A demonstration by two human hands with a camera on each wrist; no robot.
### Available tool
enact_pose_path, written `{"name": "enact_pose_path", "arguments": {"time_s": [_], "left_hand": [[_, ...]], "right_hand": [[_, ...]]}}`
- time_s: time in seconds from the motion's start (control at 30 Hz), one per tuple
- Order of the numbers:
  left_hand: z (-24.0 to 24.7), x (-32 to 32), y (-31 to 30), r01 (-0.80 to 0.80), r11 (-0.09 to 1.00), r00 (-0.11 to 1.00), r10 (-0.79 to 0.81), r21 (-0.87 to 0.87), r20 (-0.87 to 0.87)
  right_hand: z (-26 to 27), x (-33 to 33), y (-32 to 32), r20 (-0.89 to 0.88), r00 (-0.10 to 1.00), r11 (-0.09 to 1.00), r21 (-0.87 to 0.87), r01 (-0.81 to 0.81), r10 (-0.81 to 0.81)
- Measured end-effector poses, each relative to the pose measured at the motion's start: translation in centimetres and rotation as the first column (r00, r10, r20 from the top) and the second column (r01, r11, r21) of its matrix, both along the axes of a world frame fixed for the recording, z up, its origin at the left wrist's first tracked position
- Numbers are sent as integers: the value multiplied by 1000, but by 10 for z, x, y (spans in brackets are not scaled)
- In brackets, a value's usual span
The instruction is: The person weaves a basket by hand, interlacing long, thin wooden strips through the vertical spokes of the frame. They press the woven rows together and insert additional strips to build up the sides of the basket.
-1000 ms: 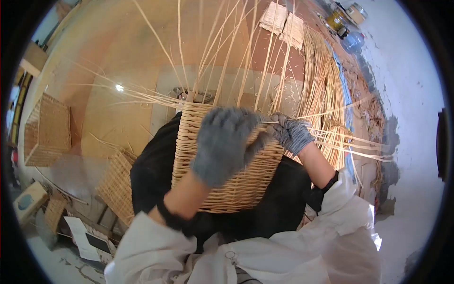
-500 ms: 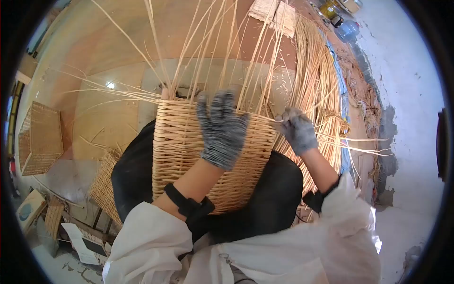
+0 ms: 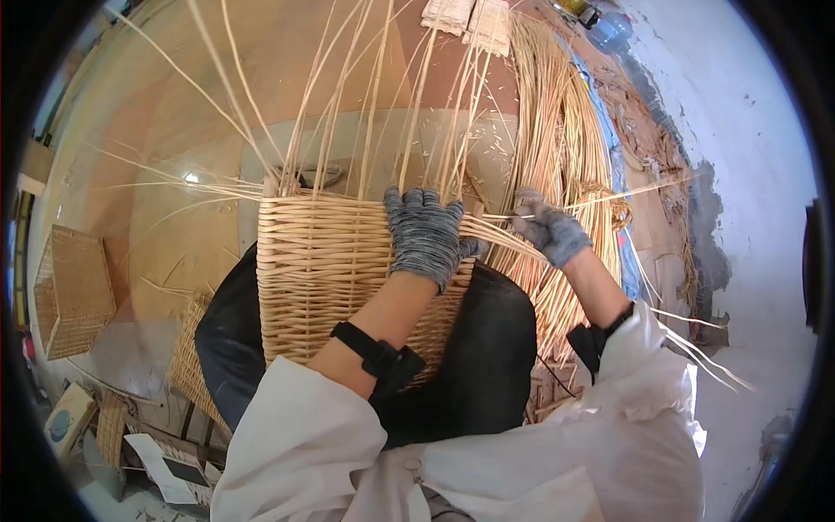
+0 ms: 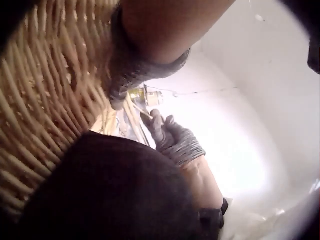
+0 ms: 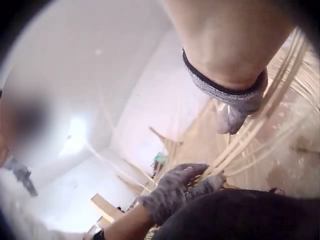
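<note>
— What is the largest thing in front of you?
— The wicker basket [image 3: 330,270]. It lies across your lap [image 3: 496,348] with its open rim on the far side, and the bare stakes [image 3: 365,113] fan away from that rim. To the right of it lies the big bundle of rods [image 3: 565,130].

— And the weaving strands?
— The weaving strands [image 3: 497,233] leave the basket at its far right corner and run out to the right. Their long axis goes left to right, nearly level with the rim. They lie just to the right of your left hand and pass through your right hand.

— How do your hands stand?
— Your left hand [image 3: 424,237] lies flat on the basket wall at the rim. Its fingers are straight and spread and grip nothing, and its thumb points right, toward the root of the strands. Your right hand [image 3: 548,230] is off the basket, just beside the corner, with its fingers curled and pinching the strands. So your right hand has them, and your left is nearer to where they meet the weave.
</note>
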State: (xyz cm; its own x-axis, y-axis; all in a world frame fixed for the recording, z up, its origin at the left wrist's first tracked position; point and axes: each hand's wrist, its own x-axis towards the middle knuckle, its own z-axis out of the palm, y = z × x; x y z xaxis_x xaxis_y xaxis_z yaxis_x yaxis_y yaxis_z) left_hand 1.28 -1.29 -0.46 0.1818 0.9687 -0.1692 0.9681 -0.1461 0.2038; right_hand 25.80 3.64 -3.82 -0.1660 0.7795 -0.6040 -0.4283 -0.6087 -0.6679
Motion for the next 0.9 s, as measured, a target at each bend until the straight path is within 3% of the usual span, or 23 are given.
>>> {"name": "enact_pose_path", "arguments": {"time_s": [0.03, 0.07, 0.13, 0.17, 0.2, 0.27, 0.3, 0.33, 0.37, 0.4, 0.47, 0.5, 0.6, 0.63, 0.67, 0.7, 0.77, 0.87, 0.9], "left_hand": [[2, 1, 0, -34, 998, 999, 33, 44, 16], [0, 7, 1, -8, 983, 995, -10, 181, 96], [-6, 33, 0, 21, 903, 965, -131, 430, 229], [23, 40, 13, 172, 981, 927, -194, 95, 321], [19, 39, 22, 59, 997, 933, -72, 49, 353], [-5, 32, 35, -165, 985, 903, 170, -47, 394], [-23, 25, 37, -312, 933, 787, 147, 180, 599], [-23, 13, 40, -346, 938, 576, 200, 15, 793], [-20, 0, 43, -328, 931, 320, 268, -160, 909], [-16, -7, 46, -264, 908, 42, 347, -325, 937], [-5, -9, 51, -249, 940, 348, 312, -233, 884], [-2, -6, 48, -226, 952, 483, 293, -206, 825], [9, -7, 43, -51, 924, 433, 362, -379, 826], [13, -17, 34, -20, 910, 229, 408, -415, 884], [16, -33, 32, -20, 843, 147, 534, -537, 833], [18, -48, 34, -11, 760, 71, 648, -649, 758], [21, -64, 42, -158, 743, 140, 669, -650, 730], [39, -56, 84, -90, 902, 671, 368, -423, 643], [32, -45, 107, 37, 992, 895, 22, -123, 445]], "right_hand": [[11, 3, -7, 19, 998, 978, 194, -69, 67], [61, -27, -35, 274, 961, 917, 392, -81, -32], [107, -52, -46, 651, 759, 798, 445, -406, 24], [124, -66, -45, 754, 656, 715, 453, -532, 11], [138, -80, -36, 840, 541, 620, 436, -652, -22], [136, -104, -14, 726, 683, 655, 481, -583, 75], [123, -109, 0, 443, 882, 789, 481, -383, 158], [64, -94, 37, 904, 420, 555, 314, -771, 72], [13, -81, 63, 965, -184, 369, -105, -923, -187], [14, -79, 52, 988, -85, 371, -31, -928, -128], [21, -84, 24, 993, 117, 366, 109, -924, 1], [14, -79, 23, 986, 165, 357, 144, -923, 30], [4, -64, 15, 934, 347, 384, 289, -877, 89], [12, -63, 7, 894, 435, 409, 359, -839, 107], [21, -62, 1, 845, 521, 430, 429, -794, 120], [31, -64, -4, 914, 400, 296, 363, -884, 74], [44, -75, -11, 984, 160, 50, 164, -985, -72], [37, -88, -10, 997, -9, 167, -21, -986, 72], [48, -97, -12, 984, -135, 250, -161, -955, 117]]}}
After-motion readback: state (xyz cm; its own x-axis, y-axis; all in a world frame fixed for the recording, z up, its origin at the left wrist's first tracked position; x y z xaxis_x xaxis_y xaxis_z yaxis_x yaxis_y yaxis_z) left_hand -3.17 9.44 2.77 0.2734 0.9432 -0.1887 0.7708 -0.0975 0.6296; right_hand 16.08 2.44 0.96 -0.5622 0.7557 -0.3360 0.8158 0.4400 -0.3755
